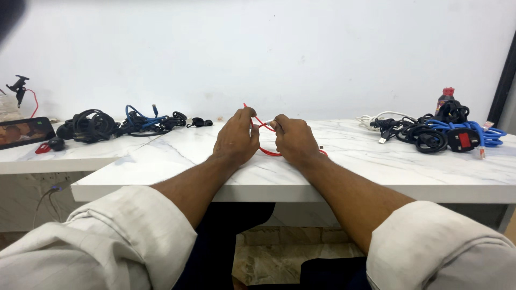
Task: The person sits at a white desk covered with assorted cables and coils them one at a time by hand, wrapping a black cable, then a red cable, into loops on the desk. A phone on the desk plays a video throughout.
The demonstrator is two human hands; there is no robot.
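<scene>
On the near middle of the white marble table (376, 172), the left hand (235, 139) and the right hand (293, 140) are both pinching a thin red cable (267, 153), which is running left to right between them, looping slightly toward the near edge.

Cable (267, 151) on table (376, 166), between hands

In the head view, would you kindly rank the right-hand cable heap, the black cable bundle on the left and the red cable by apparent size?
1. right-hand cable heap
2. black cable bundle
3. red cable, mostly hidden by both hands, so unsure
</scene>
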